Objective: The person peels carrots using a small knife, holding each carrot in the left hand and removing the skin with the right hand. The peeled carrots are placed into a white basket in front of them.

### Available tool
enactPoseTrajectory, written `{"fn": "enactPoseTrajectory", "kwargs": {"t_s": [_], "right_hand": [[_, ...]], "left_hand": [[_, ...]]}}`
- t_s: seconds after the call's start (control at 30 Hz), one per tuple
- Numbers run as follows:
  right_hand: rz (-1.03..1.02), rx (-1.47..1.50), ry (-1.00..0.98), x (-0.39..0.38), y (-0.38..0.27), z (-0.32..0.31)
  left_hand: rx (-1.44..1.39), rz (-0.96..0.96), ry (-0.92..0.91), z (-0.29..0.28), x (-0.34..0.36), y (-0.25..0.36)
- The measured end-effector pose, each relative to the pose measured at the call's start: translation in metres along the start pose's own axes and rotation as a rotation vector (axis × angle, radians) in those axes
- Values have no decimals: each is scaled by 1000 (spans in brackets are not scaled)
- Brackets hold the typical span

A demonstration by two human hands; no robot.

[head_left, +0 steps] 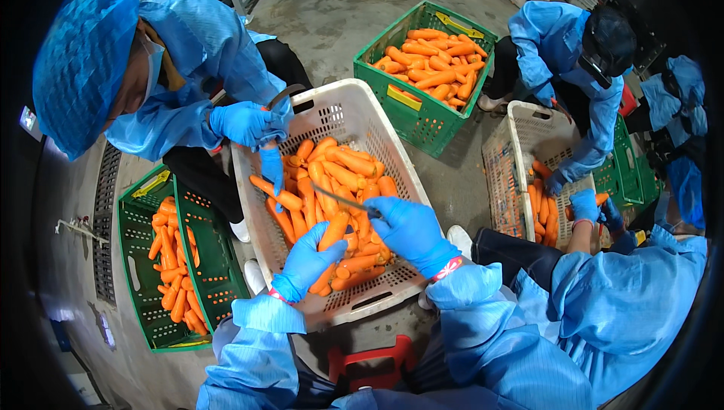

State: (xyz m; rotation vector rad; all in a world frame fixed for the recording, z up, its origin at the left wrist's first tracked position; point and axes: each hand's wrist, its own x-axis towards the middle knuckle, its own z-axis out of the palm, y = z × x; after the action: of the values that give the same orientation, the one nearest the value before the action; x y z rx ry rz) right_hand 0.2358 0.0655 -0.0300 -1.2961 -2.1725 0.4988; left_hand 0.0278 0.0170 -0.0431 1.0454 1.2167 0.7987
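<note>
Left hand point(308, 263), gloved blue: fingers closed round lower end of carrot point(333, 231), forearm rising from lower edge. Right hand point(411, 236), gloved blue: closed on handle end of thin dark blade point(342, 198), blade reaching leftward past carrot. Carrot: above heap in pale crate point(386, 147); long axis slanting, far end away and rightward. Green crate point(219, 240) at left; second green crate point(392, 112) beyond; co-worker point(196, 40) far left; red stool point(377, 357); grey floor point(317, 40).
</note>
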Motion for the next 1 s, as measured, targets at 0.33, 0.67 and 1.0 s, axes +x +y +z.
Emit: {"fn": "enactPoseTrajectory", "kwargs": {"t_s": [0.33, 0.67, 1.0], "right_hand": [[-69, -72, -114, -3, -7, 9], [-64, -39, -117, -6, -5, 10], [-25, -71, -153, -2, -1, 9]], "left_hand": [[406, 95, 166, 0, 0, -5], [488, 160, 234, 6, -2, -3], [356, 334, 283, 14, 0, -17]]}}
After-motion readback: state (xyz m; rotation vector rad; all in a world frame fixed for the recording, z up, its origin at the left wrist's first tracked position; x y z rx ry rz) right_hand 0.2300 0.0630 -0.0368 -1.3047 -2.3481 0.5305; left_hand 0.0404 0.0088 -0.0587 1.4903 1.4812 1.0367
